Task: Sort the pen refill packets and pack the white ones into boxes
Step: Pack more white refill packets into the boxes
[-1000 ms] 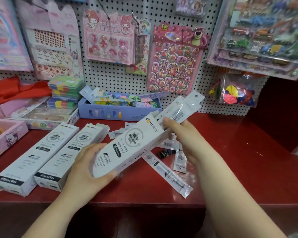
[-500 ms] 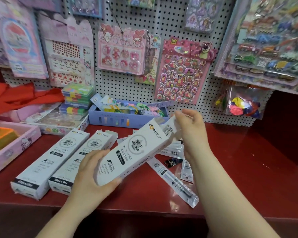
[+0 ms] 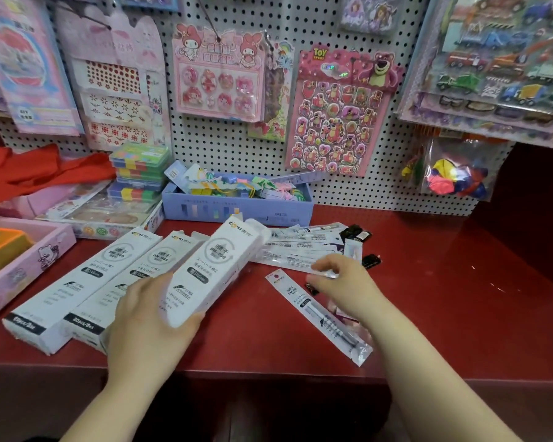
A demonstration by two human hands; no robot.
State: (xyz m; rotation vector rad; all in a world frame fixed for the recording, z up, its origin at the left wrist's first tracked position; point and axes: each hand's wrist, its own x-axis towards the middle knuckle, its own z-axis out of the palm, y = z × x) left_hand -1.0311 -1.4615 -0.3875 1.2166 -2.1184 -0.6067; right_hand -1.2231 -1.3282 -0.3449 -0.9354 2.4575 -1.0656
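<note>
My left hand [image 3: 147, 320] grips the near end of a white refill box [image 3: 217, 269], tilted low over the red counter [image 3: 444, 298] beside two more white boxes [image 3: 87, 279] [image 3: 141, 272] that lie side by side. My right hand [image 3: 345, 285] hovers with bent fingers at the near edge of a pile of white refill packets [image 3: 294, 250]. Blur hides whether it grips one. A single white packet [image 3: 316, 314] lies diagonally below that hand. Small black packets [image 3: 355, 232] [image 3: 371, 260] lie at the pile's right side.
A blue box of coloured items [image 3: 237, 208] stands behind the pile against the pegboard [image 3: 348, 193]. A pink tray [image 3: 23, 266] sits at the far left, with stacked colourful cases [image 3: 138, 173] behind it. Sticker sheets hang above. The counter's front edge runs just below the boxes.
My right hand let go of the box's top end and dropped to the packet pile. My left hand lowered the box leftward, next to the two lying boxes.
</note>
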